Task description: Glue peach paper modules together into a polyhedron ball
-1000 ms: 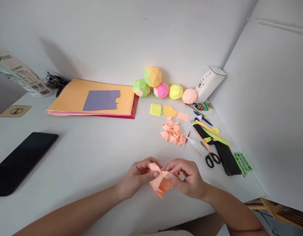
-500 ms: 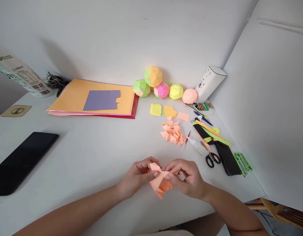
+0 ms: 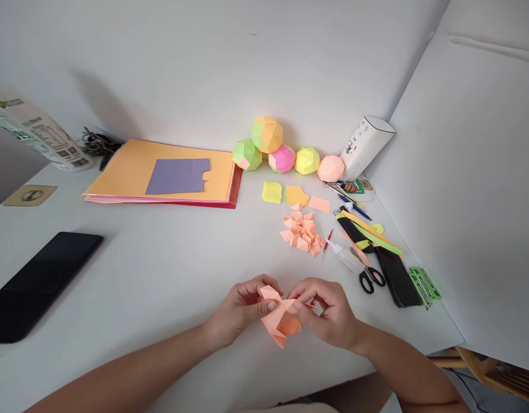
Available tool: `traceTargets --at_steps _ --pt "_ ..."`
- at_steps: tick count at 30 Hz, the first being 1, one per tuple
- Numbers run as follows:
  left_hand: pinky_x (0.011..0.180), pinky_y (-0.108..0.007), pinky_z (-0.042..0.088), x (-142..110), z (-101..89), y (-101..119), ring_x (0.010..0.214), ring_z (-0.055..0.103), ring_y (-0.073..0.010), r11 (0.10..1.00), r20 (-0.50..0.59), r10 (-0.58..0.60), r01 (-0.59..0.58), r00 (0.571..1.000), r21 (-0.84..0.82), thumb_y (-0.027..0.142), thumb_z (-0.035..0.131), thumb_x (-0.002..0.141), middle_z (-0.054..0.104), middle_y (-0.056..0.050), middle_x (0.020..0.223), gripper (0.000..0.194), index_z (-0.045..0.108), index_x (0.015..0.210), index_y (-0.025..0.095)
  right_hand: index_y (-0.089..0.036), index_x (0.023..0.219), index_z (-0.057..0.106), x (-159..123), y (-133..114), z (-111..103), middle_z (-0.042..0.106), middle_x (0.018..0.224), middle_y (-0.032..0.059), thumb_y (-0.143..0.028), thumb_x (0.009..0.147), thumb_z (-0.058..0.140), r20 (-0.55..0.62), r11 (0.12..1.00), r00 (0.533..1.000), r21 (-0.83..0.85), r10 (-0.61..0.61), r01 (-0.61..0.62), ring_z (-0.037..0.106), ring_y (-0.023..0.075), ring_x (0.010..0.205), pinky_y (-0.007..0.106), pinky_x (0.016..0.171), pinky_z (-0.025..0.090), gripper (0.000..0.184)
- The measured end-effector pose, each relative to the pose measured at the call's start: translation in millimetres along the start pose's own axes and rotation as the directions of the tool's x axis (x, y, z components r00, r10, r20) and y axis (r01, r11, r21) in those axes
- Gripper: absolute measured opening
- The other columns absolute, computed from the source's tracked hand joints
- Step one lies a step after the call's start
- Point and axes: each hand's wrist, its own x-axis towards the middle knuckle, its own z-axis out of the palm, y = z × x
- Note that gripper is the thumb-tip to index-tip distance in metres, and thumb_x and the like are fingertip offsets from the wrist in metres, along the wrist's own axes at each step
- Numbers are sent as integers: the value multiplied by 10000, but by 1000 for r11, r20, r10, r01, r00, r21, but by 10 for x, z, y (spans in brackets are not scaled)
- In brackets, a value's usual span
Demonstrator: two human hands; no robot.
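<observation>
Both hands hold one folded orange paper piece [image 3: 281, 322] just above the white table [image 3: 161, 269], near its front edge. My left hand [image 3: 241, 312] pinches its left side with thumb and fingers. My right hand [image 3: 328, 312] pinches the right side, fingers curled over a paper tip. Beyond the hands lies a heap of small folded orange paper units [image 3: 302, 230].
Several coloured paper balls [image 3: 282, 150] line the wall, beside a white carton [image 3: 365, 146]. Square notes [image 3: 295, 195], pens, paper strips, scissors [image 3: 369, 278] and a black phone [image 3: 396, 276] lie right. A coloured paper stack [image 3: 161, 172] and a dark tablet [image 3: 36, 284] lie left.
</observation>
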Motion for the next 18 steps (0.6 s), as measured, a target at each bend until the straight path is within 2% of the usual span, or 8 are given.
traceTargets --at_steps 5,18 --pt "687 -295 449 7 -12 -6 757 552 -163 1000 16 4 -4 1000 -10 264 694 729 488 -7 863 95 670 739 172 -188 727 575 0 -1 5 664 751 41 -126 765 569 -14 999 999 3 -35 35 590 133 626 257 560 455 73" --pt "703 -307 454 12 -10 -10 762 549 -164 1000 23 16 -16 1000 -10 245 681 744 486 -11 871 85 663 749 162 -179 701 565 -21 -3 24 652 764 55 -119 765 569 -44 1000 999 14 28 -27 608 148 664 269 584 477 87"
